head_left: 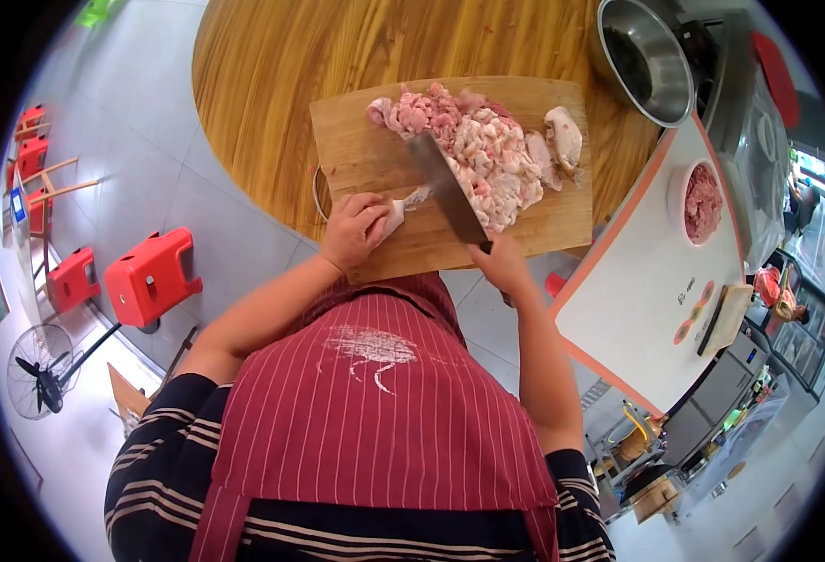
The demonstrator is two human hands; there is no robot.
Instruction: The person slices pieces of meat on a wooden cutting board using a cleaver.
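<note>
My right hand [500, 264] is closed around the handle of a cleaver [452, 192], whose wide blade reaches up and left over the cutting board [361, 140]. My left hand [356, 229] presses a pale strip of fatty meat [395, 217] against the board near its front left edge. The blade is just right of the strip's tip; whether they touch I cannot tell. A heap of chopped pink and white meat [492, 159] lies behind and right of the cleaver. Two larger pale pieces of meat [563, 140] rest at the board's right side.
The board sits on a round wooden table [272, 84]. A metal bowl [645, 61] stands at the back right. On a white table [628, 300] to the right are a bowl of minced meat [703, 201] and another board [726, 318]. Red stools [150, 276] and a fan [45, 375] stand left.
</note>
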